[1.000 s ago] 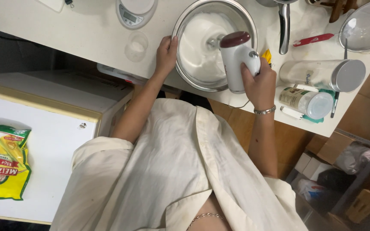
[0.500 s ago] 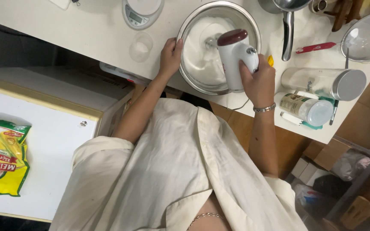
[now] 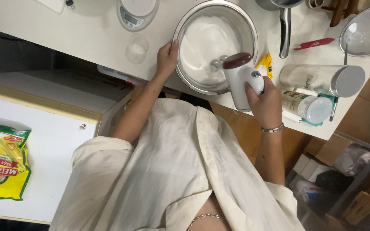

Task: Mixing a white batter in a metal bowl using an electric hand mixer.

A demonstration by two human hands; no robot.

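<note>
Since a moment ago little has shifted: the left hand (image 3: 167, 57) still grips the round steel mixing bowl (image 3: 216, 46) rim, while the right hand (image 3: 265, 102) stays clamped on the white electric hand mixer (image 3: 241, 79), beaters sunk in white foam, so whipping continues.

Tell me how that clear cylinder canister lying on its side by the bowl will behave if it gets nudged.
The clear canister lies on its side with a round metal lid, so it would probably roll. A second lidded jar lies right beside it and may stop it on that side. It looks rigid and smooth, likely slippery. The right hand holding the hand mixer is close by.
</note>
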